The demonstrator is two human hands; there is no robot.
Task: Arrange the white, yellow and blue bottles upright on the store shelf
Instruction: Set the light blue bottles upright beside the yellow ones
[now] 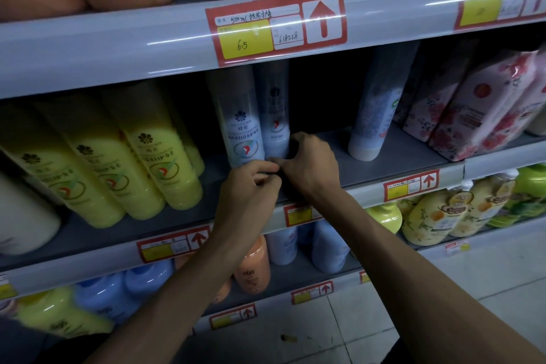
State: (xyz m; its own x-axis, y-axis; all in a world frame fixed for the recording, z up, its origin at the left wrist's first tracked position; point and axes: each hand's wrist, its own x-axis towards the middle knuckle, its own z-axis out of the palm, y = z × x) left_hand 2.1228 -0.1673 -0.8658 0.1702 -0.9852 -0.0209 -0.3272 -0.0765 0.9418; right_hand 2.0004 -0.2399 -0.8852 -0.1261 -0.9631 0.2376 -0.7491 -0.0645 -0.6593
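A grey store shelf [393, 154] carries the goods — yellow bottles [153, 156] stand packed together at its left, a white bottle [23, 216] sits at the far left edge, and two pale blue bottles [245, 127] stand upright side by side at the middle. A person's right grip [310, 162] curls round the foot of the right-hand blue one. The left grip [248, 189], fingers bent, sits just below the other and touches the right — whether it pinches anything cannot be told. A red price tag [274, 23] hangs on the rail above.
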